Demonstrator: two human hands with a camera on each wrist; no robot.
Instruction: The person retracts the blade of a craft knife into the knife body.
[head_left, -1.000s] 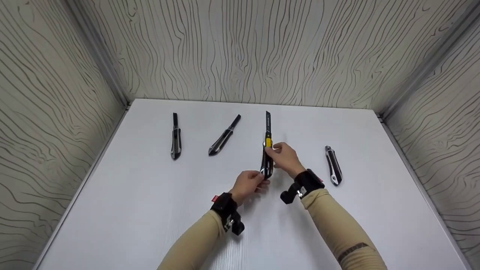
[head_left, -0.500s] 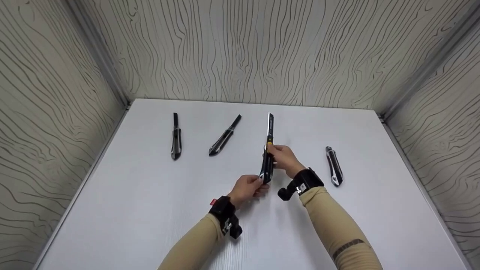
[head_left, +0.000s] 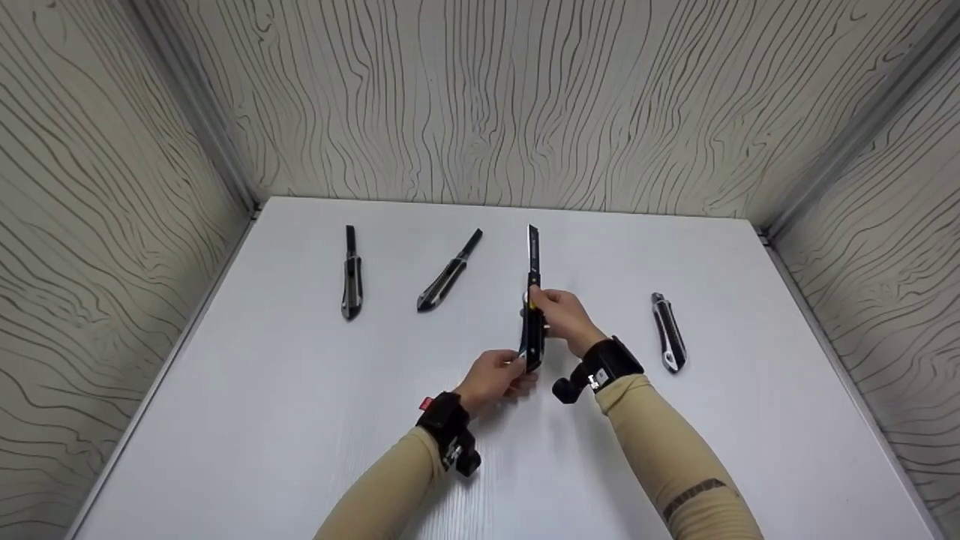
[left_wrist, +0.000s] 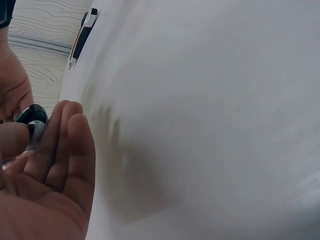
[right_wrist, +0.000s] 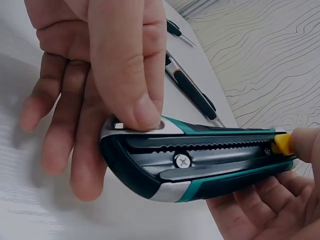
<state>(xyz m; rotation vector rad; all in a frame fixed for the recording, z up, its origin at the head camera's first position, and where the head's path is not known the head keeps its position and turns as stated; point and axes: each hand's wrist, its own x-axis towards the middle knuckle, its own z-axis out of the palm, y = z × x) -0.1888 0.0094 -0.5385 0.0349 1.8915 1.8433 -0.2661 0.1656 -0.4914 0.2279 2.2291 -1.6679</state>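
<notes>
Both hands hold a utility knife (head_left: pixel 534 337) with a black, teal and silver handle, its long dark blade (head_left: pixel 533 251) extended away from the person. My left hand (head_left: pixel 491 382) pinches the butt end between thumb and fingers. At the front of the handle, my right hand (head_left: pixel 566 319) grips it from the right. In the right wrist view, the right thumb presses the yellow slider (right_wrist: pixel 282 144), and the toothed channel and a screw (right_wrist: pixel 182 160) face the camera. The left wrist view shows only the knife's butt (left_wrist: pixel 37 120) at the left thumb; the rest is hidden.
On the white table (head_left: pixel 337 420) lie two utility knives with blades out, one at the far left (head_left: pixel 352 285) and one slanted beside it (head_left: pixel 442 285). A third utility knife (head_left: pixel 669 334), blade retracted, lies right of the hands. Wood-patterned walls (head_left: pixel 480 105) enclose the table.
The right thumb has come up onto the yellow slider, which sits slightly lower and is mostly covered. The held knife has rolled a little and its butt has shifted slightly toward the person.
</notes>
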